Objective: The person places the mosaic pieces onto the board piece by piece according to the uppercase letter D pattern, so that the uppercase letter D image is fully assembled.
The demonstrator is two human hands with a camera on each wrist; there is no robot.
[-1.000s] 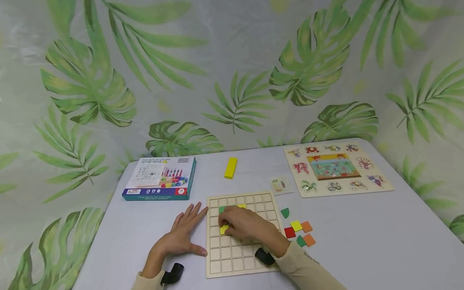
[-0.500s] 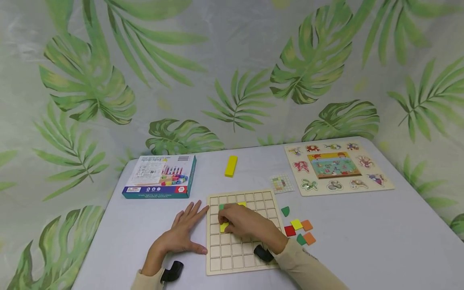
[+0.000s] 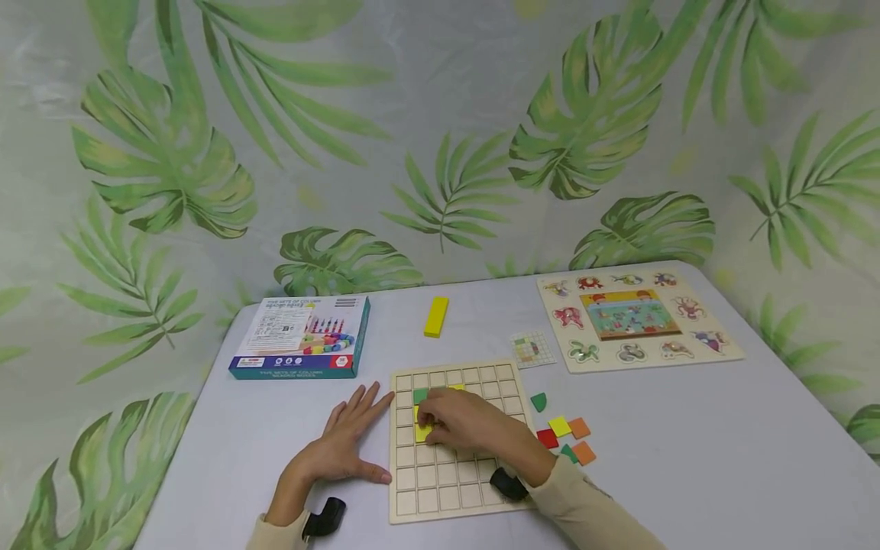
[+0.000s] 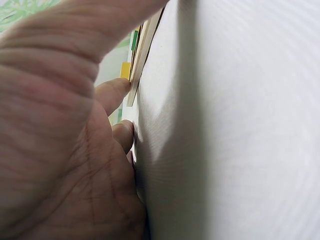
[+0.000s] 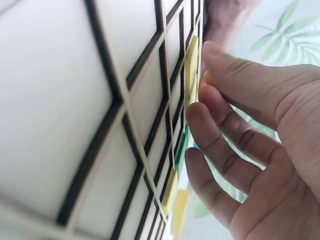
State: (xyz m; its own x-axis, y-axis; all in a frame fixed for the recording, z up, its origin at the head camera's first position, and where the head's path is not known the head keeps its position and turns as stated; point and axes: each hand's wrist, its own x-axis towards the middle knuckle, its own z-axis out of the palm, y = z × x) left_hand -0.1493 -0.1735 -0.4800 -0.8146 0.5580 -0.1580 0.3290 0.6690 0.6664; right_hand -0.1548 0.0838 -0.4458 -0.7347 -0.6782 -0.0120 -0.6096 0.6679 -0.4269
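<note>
A wooden grid board point(image 3: 406, 504) lies flat on the table. My left hand point(image 3: 344, 451) rests spread at its left side, forefinger and thumb tips at the edge; the left wrist view shows a fingertip against the board's rim point(image 4: 136, 92). Over the board's upper left squares is my right hand point(image 3: 467, 420), fingers bent, thumb and forefinger tips apart close to the yellow tiles. One yellow tile point(image 3: 422, 434) shows below the fingers, a green tile point(image 3: 420, 396) above. In the right wrist view yellow tiles point(image 5: 191, 65) sit in the grid beside the fingertips. The hand hides some squares.
Loose tiles lie right of the board: red point(image 3: 547, 438), yellow point(image 3: 560, 426), orange point(image 3: 583, 453) and green point(image 3: 539, 402). Behind are a pattern card point(image 3: 532, 350), a yellow block point(image 3: 436, 317), a toy box point(image 3: 299, 338) and a picture puzzle point(image 3: 635, 317).
My right fingers have shifted slightly right, and more yellow now shows at the left of the fingertips, above the lower yellow tile. My left hand has stayed in place.
</note>
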